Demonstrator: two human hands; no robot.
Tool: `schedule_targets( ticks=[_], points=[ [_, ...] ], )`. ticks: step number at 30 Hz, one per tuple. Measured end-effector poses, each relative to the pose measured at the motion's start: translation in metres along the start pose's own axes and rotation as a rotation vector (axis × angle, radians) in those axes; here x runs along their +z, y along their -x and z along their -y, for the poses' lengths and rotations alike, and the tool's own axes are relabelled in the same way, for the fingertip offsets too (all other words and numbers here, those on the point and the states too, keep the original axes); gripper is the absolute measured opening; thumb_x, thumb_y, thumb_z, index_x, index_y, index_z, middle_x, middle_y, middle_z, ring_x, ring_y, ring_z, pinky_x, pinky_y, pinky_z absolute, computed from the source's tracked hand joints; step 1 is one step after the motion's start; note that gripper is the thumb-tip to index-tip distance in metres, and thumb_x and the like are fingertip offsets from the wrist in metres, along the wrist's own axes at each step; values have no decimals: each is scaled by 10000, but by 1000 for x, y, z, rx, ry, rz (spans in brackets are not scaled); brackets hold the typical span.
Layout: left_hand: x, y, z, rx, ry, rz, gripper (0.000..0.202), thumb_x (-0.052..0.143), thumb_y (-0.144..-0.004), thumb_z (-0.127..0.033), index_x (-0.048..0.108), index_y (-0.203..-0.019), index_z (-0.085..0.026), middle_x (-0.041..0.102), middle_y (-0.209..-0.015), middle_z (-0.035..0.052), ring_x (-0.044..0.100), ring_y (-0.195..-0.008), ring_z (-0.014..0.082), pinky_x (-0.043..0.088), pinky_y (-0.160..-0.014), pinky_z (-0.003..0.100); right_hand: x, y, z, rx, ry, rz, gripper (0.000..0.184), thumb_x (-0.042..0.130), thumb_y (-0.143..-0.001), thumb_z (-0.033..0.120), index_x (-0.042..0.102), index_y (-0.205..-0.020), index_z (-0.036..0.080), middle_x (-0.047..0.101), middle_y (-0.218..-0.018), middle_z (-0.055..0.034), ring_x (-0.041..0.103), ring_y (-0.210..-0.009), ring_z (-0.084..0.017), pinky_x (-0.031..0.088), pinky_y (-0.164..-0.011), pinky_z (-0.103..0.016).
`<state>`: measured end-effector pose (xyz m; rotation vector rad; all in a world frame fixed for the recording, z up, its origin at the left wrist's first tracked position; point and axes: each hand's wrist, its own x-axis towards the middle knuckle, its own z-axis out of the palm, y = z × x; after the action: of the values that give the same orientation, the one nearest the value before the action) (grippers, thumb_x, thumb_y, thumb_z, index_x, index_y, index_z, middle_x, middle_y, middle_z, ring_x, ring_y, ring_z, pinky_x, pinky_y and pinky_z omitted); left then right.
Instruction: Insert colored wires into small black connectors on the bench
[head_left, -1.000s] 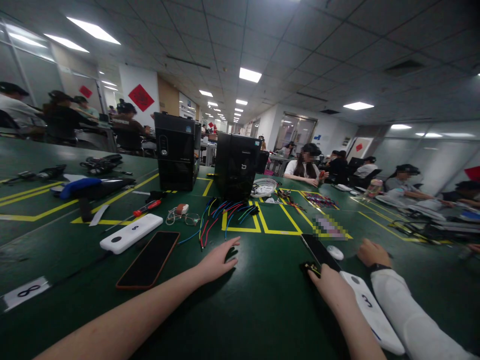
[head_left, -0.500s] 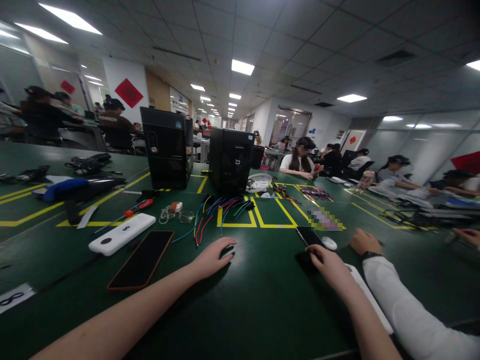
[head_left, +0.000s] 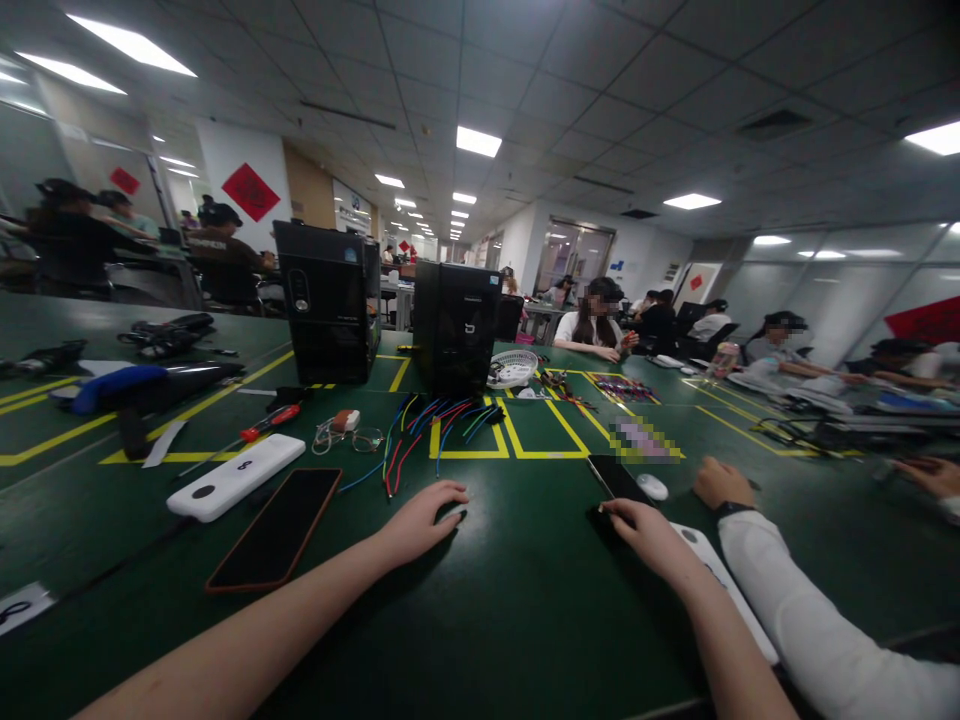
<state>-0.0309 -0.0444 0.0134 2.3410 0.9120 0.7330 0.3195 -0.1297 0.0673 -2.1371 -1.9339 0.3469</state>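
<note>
Green matting (head_left: 525, 600) marked with yellow tape lines covers a long shared workbench in an open office with ceiling panel lights; seated people work along the far left and right edges of the frame.

Left hand (head_left: 420, 520), lower centre: palm down on the mat, fingers loosely curled with the tips touching the surface, gripping nothing. Just above it lies a fan of loose coloured wires (head_left: 427, 425) in red, blue, green and yellow. Their far ends reach the foot of the right-hand one of two black desktop computer towers (head_left: 457, 325), which stand upright at centre frame.

Right hand (head_left: 649, 530), lower right of centre: palm down, fingertips resting at the near end of a black smartphone (head_left: 615, 478) that lies flat and dark-screened on the mat. Whether the fingers pinch it or merely touch it cannot be told. A small white oval object (head_left: 654, 487) sits just right of the phone. A flat white rectangular device (head_left: 720, 585) runs partly under the right wrist.

Another person's hand (head_left: 720, 482), with a dark wristband and a white sleeve (head_left: 817, 620), rests on the mat just right of it.

Lower left: a second black smartphone with an orange rim (head_left: 276, 528), flat, beside a white rectangular power bank (head_left: 236, 476). A red-handled screwdriver (head_left: 266, 424) and a pair of clear-framed spectacles (head_left: 349, 435) lie further up.
</note>
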Motion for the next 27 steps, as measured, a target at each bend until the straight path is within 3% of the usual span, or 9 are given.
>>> schedule_targets(
  ticks=[3,6,10,13,17,22,27],
  points=[
    [1,0,1,5,-1,-10,246,496,-831,-273,580,-1058,-227,530,-1192,50,479,-1116,203,349,-996,354,0,3,2,44,-12,52,397,390,-821,259,579,-1153,153,587,-1164,-83,619,-858,-167,436,-793,-248],
    [2,0,2,23,2,-17,233,494,-834,-269,583,-1045,-227,536,-1180,47,483,-1109,201,350,-993,349,-1,3,2,84,-57,110,420,343,-846,286,543,-1194,164,653,-1013,-76,615,-615,-128,451,-628,-230],
    [1,0,3,27,0,-17,227,500,-831,-267,589,-1036,-226,540,-1173,49,490,-1101,205,360,-983,352,-5,-2,-6,153,27,-31,415,344,-851,285,534,-1194,148,679,-799,-57,625,-706,-147,428,-660,-225],
    [1,-1,3,22,3,-9,226,500,-832,-268,592,-1034,-226,538,-1178,49,484,-1109,207,358,-988,355,-9,-5,-14,251,122,-151,427,361,-844,276,502,-1229,153,679,-872,-79,629,-789,-172,422,-692,-242],
    [1,-1,3,18,3,3,228,493,-835,-271,589,-1037,-228,540,-1177,49,483,-1106,207,360,-987,360,-8,-6,-20,155,143,-106,403,407,-819,260,555,-1183,169,613,-1124,-87,579,-993,-198,410,-801,-252],
    [1,-1,3,19,4,4,217,497,-832,-264,593,-1023,-231,549,-1165,42,487,-1099,204,362,-986,362,-4,-6,-22,100,131,-50,391,414,-813,252,583,-1159,185,601,-1155,-62,553,-1050,-191,390,-871,-255],
    [1,-1,3,12,9,2,207,502,-829,-271,601,-1005,-228,556,-1155,43,493,-1091,207,365,-982,364,-5,-10,-21,109,185,-58,420,394,-813,233,559,-1194,170,598,-1158,-78,560,-1039,-200,413,-832,-262]
  ],
)
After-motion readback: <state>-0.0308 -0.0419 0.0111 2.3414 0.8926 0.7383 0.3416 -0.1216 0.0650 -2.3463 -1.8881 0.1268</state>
